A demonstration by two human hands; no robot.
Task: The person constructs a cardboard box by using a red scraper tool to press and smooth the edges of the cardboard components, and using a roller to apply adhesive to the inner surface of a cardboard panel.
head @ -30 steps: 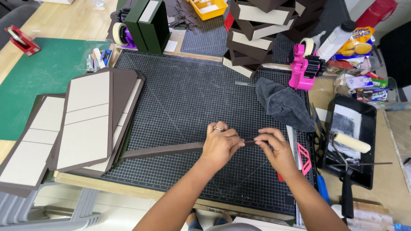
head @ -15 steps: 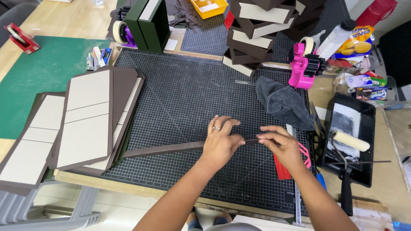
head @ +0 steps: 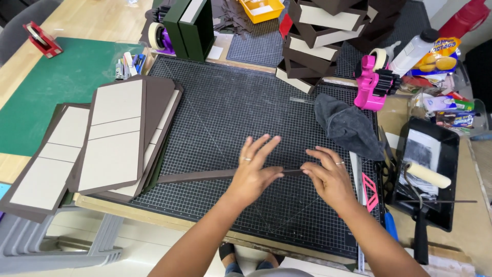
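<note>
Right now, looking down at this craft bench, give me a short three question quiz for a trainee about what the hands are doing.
1. True or false: both hands press on the brown strip.
2. Where does the paint roller lie? A) in the black tray B) on the green mat C) on the grey cloth
3. Fill in: the strip lies on the black gridded ____ mat.

Key:
1. True; left hand and right hand both rest on it.
2. A
3. cutting

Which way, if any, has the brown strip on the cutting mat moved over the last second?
No. The brown strip lies where it did: its left end still meets the lower corner of the board stack, with the left hand and right hand on it.
</note>
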